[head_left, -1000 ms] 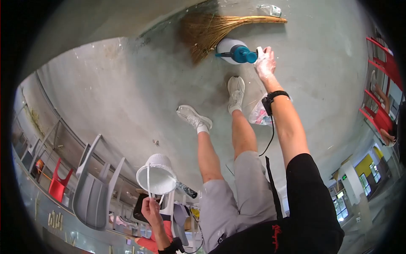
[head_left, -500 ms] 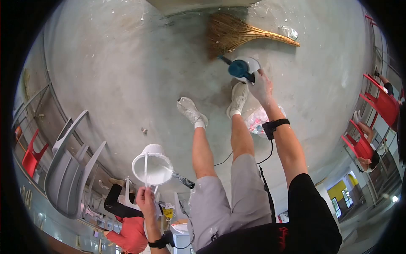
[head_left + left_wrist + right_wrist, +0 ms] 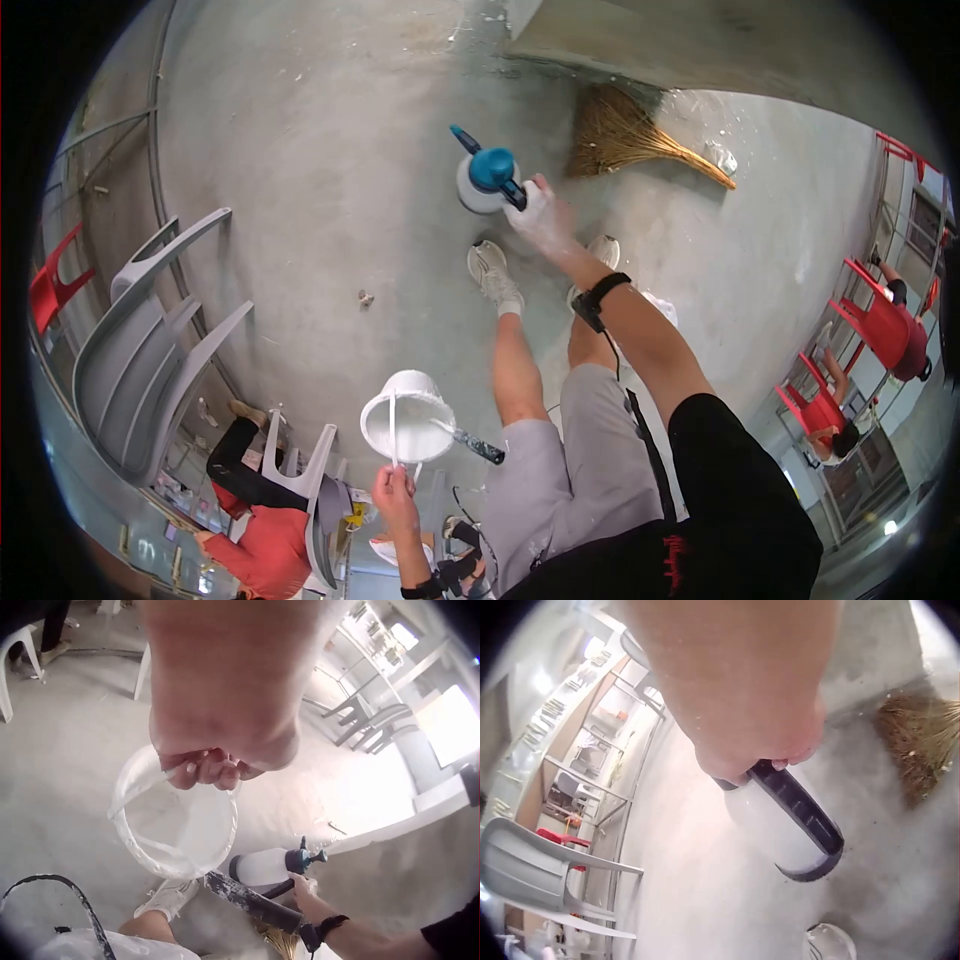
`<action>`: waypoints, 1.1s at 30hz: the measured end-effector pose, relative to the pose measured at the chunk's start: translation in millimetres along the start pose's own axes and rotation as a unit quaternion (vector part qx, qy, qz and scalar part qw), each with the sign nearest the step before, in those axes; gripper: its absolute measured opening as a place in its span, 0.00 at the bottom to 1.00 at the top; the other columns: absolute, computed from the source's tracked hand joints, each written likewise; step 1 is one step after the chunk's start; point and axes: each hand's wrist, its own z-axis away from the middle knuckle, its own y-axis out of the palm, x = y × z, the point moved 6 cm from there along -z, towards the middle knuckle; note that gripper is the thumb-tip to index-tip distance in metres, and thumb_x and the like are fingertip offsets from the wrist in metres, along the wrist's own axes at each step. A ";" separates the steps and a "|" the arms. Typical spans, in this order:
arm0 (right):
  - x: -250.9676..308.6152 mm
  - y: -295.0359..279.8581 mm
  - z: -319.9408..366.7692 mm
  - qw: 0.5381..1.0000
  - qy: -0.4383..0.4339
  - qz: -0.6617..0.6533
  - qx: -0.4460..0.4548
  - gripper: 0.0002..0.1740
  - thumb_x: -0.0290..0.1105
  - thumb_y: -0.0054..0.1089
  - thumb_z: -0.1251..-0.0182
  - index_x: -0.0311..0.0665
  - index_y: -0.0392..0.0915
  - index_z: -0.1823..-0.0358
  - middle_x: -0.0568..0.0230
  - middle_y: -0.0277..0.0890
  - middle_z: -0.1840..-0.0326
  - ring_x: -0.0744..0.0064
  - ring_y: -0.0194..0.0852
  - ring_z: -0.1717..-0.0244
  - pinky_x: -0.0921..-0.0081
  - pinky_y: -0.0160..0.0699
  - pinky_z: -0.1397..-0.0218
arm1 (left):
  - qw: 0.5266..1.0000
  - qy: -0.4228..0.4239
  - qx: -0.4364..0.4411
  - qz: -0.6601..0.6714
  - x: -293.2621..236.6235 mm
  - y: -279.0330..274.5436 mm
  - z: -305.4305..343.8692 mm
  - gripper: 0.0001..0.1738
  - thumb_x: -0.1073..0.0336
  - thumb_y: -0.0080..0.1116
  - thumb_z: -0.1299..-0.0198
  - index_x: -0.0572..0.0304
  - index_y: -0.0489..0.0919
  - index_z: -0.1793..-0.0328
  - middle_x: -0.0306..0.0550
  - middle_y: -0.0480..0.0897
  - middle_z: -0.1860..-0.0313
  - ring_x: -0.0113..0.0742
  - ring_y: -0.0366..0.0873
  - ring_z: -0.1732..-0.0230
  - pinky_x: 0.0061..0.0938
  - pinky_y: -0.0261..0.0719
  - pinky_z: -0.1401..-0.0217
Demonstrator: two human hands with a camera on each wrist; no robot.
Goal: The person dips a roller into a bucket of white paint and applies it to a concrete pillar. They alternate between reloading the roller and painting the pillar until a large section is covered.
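White bucket [image 3: 405, 425] hangs above the concrete floor [image 3: 330, 150] from its thin white bail [image 3: 392, 432], which the left hand [image 3: 393, 490] holds with a closed grip, fingers curled round the strap in the left wrist view. The inside of the bucket is coated white; whether any liquid lies in it cannot be told. A dark, paint-flecked tool handle [image 3: 476, 445] sticks out over its rim on the side towards the person's legs.

Farther out, the right hand [image 3: 540, 215] has its grip wrapped round the black handle [image 3: 799, 806] of a pressure sprayer [image 3: 485, 180], a white tank with a blue top, held off the floor in front of the person's white shoes [image 3: 492, 272]. What the tank holds does not show.

A straw broom [image 3: 625, 135] lies on the floor near a raised concrete edge, just beyond the sprayer. Stacked grey chairs [image 3: 140, 330] stand well apart on one side, red chairs [image 3: 885, 325] on the other.
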 end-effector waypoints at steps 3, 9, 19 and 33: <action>58.9 23.0 -28.6 0.999 -0.027 -0.031 0.012 0.18 0.43 0.59 0.46 0.36 0.76 0.63 0.55 0.73 0.51 0.50 0.78 0.57 0.56 0.77 0.53 | 0.997 -0.046 -0.055 0.029 22.0 -28.7 8.9 0.07 0.71 0.50 0.36 0.59 0.71 0.69 0.33 0.66 0.80 0.18 0.58 0.83 0.16 0.54 0.82; 106.3 81.1 -83.9 0.998 -0.056 -0.009 -0.011 0.16 0.42 0.61 0.46 0.36 0.76 0.66 0.56 0.73 0.56 0.52 0.79 0.59 0.57 0.78 0.57 | 0.991 -0.049 -0.112 0.047 45.5 -51.5 20.0 0.06 0.71 0.49 0.36 0.58 0.71 0.68 0.34 0.68 0.78 0.18 0.59 0.82 0.16 0.54 0.83; 71.8 69.9 -53.8 0.984 -0.024 0.056 0.166 0.37 0.44 0.67 0.46 0.30 0.62 0.41 0.49 0.62 0.41 0.48 0.73 0.47 0.58 0.75 0.46 | 0.990 -0.055 -0.118 0.060 34.7 -48.5 15.9 0.08 0.68 0.50 0.36 0.56 0.70 0.69 0.30 0.62 0.83 0.17 0.56 0.83 0.15 0.51 0.83; -390.9 -326.8 397.8 0.841 0.525 -0.128 0.028 0.20 0.45 0.61 0.40 0.32 0.71 0.70 0.57 0.72 0.80 0.66 0.73 0.83 0.67 0.76 0.79 | 0.992 0.125 0.006 -0.028 -118.9 23.5 67.8 0.09 0.68 0.51 0.38 0.61 0.73 0.72 0.32 0.65 0.85 0.18 0.60 0.83 0.18 0.55 0.82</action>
